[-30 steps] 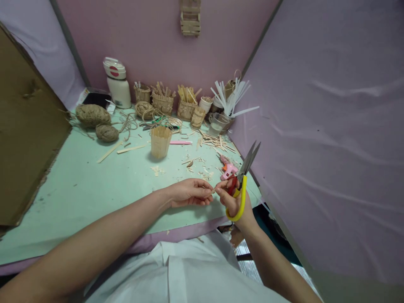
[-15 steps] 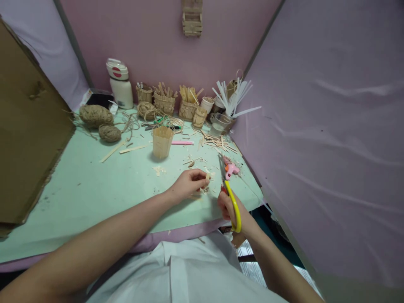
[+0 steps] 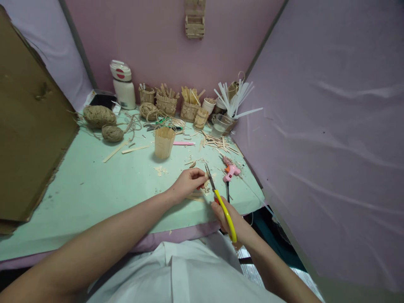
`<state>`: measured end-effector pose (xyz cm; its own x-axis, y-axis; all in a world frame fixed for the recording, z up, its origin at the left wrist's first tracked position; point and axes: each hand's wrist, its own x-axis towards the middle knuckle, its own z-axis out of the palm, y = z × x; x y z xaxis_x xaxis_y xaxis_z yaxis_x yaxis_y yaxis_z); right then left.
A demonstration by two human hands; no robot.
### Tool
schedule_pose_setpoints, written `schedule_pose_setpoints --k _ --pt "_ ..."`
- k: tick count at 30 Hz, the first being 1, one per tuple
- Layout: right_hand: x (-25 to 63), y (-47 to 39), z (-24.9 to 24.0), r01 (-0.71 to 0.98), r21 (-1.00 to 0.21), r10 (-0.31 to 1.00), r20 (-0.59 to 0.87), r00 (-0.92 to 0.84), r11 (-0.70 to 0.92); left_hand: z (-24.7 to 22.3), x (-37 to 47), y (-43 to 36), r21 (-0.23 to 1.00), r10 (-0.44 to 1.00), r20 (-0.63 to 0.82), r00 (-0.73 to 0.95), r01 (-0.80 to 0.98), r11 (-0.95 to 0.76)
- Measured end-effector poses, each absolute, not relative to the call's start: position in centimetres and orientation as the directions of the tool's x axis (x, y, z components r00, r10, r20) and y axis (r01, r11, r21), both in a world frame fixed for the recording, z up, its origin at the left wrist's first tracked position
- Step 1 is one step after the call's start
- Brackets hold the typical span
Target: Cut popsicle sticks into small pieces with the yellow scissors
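Note:
Between its thumb and fingertips, my left hand (image 3: 189,184) pinches a small pale wood piece (image 3: 206,181). My right hand (image 3: 225,213) is closed on the yellow-handled scissors (image 3: 227,214), whose blades point up and left, right beside the wood piece. Whether the blades touch it I cannot tell. Wood shavings and thin strips lie under and around the hands. Behind them a cup of pale wood slats (image 3: 164,144) stands upright on the green tabletop (image 3: 126,181). A pink glue gun (image 3: 232,171) lies to the right of the scissors.
Balls of twine (image 3: 99,116) lie at the back left near a white bottle (image 3: 125,90). Holders of sticks (image 3: 166,104) and white glue sticks (image 3: 235,99) line the back wall. Thin sticks (image 3: 221,142) are scattered at the right. A cardboard panel (image 3: 31,126) stands at the left.
My right hand has moved left with the scissors, bringing the blades from beside the glue gun to the wood piece. My left hand keeps its pinch. The view has shifted slightly.

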<state>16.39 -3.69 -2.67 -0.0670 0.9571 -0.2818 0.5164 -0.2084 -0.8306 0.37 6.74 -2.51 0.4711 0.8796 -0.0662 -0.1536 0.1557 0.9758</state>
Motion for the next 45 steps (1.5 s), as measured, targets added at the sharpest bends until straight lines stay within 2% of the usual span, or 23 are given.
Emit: schedule_pose_setpoints --k 16,33,45 --pt "16.0 -3.9 -2.2 0.508 -0.822 0.945 -0.324 -0.044 -0.258 -2.1 0.5 6.5 0.965 0.866 -0.144 0.479 -0.127 0.231" --pt "16.5 -3.8 -3.5 0.511 -0.829 0.958 -0.286 -0.035 -0.229 -2.1 0.4 6.4 0.957 0.853 -0.175 0.492 -0.118 0.265" --pt "16.5 -4.2 -1.6 0.524 -0.819 0.949 -0.309 -0.058 -0.235 -2.5 0.3 6.9 0.972 0.85 -0.103 0.517 -0.13 0.197"
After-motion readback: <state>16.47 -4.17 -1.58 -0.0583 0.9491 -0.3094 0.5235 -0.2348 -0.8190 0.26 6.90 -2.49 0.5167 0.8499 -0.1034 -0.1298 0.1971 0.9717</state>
